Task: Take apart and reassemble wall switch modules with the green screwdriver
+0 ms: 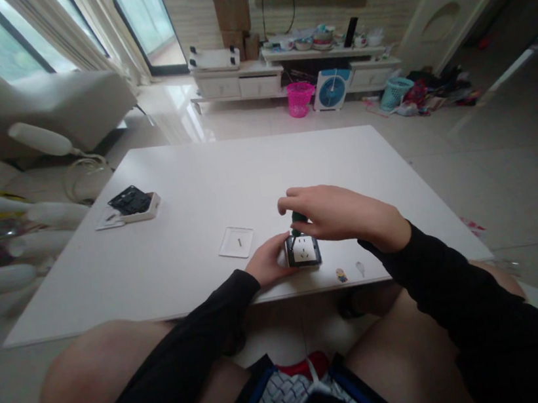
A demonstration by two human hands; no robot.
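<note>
A wall socket (304,250) with a white face and a dark frame lies face up near the table's front edge. My left hand (271,261) grips its left side, with the fingers closed against it. Above the socket, my right hand (332,209) is closed round the green handle of a screwdriver (297,223). The screwdriver's shaft slants down to the left part of the socket's frame. Whether its tip sits in a screw is too small to tell. Left of my left hand is a clear square plate (236,242) with a small screw (239,242) on it.
The white table (188,192) spans the view. At its far left lies an open white box (153,207) holding black plates (131,201). Near the front edge are a small yellow figure sticker (341,275) and a small pale piece (360,269).
</note>
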